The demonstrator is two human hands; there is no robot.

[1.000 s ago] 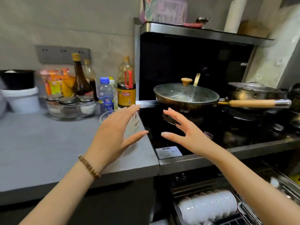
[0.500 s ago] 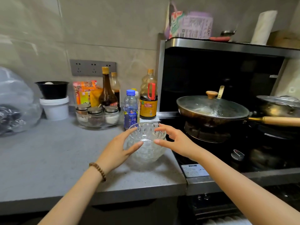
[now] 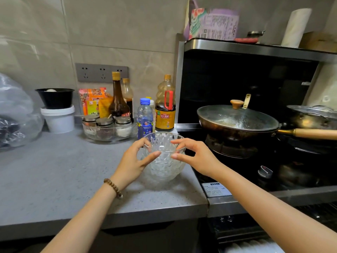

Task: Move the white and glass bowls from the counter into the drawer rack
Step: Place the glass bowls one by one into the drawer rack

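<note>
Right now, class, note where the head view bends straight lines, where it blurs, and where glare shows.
Head view: wide-angle distortion bends the steel hood edge and the wall tile lines; the purple packet above it is smeared by blur; glare streaks the glass pan lid and glints inside the glass bowl.

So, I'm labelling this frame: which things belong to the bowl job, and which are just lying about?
Job: glass bowl, left hand, right hand, counter.
Lying about: lidded wok, blue-capped bottle, soy sauce bottle, spice jars, white tub.
</note>
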